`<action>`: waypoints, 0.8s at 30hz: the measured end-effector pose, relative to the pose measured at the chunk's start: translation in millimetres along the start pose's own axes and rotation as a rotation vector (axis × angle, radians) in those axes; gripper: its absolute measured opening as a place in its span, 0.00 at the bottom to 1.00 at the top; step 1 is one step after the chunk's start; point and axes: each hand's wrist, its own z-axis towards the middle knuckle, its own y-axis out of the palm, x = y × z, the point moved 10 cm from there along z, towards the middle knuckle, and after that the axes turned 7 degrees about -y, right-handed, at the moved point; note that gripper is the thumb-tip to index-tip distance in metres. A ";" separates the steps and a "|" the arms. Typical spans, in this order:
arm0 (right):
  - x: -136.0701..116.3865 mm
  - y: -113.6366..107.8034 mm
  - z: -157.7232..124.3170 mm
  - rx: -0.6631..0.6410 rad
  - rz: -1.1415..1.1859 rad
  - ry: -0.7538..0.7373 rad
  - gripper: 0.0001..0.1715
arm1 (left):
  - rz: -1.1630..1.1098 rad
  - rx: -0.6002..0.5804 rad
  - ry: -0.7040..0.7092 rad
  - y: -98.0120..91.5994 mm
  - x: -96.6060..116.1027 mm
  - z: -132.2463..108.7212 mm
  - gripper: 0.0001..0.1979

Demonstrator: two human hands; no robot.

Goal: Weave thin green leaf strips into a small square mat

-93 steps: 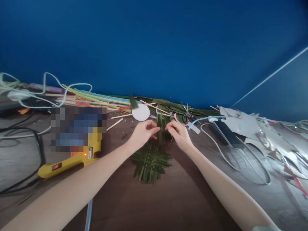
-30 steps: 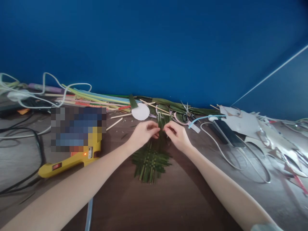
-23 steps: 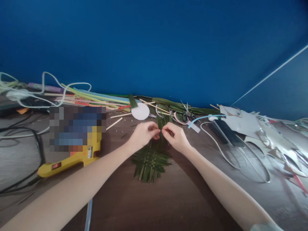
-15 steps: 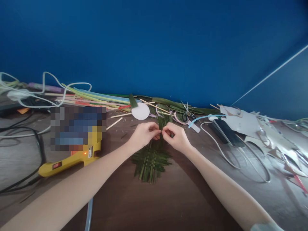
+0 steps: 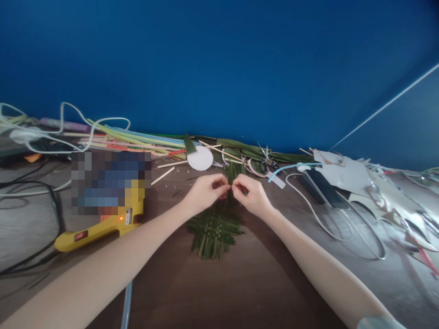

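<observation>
Woven green leaf strips (image 5: 215,233) lie on the dark brown table, their cut ends fanned out toward me. More strips run away from me between my two hands. My left hand (image 5: 210,189) pinches a green strip at its fingertips, just beyond the woven part. My right hand (image 5: 250,192) pinches the strips from the other side, its fingertips almost touching those of my left hand. The fingers hide much of what they grip. A white paper disc (image 5: 200,158) lies beyond my left hand, and scissors (image 5: 265,162) lie beyond my right hand.
At the left is a yellow glue gun (image 5: 99,232) with cables near it. Colored strips and sticks (image 5: 137,141) lie along the blue wall (image 5: 219,68). A phone (image 5: 327,192) with a white cable and silvery sheets (image 5: 343,173) are at the right.
My right hand has shifted very slightly to the right, with a slim gap now between the fingertips. The woven strips lie almost unmoved.
</observation>
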 end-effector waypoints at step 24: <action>58.7 -29.7 -8.6 0.154 -0.248 0.239 0.02 | -0.311 0.049 -0.094 -8.1 2.5 0.2 0.06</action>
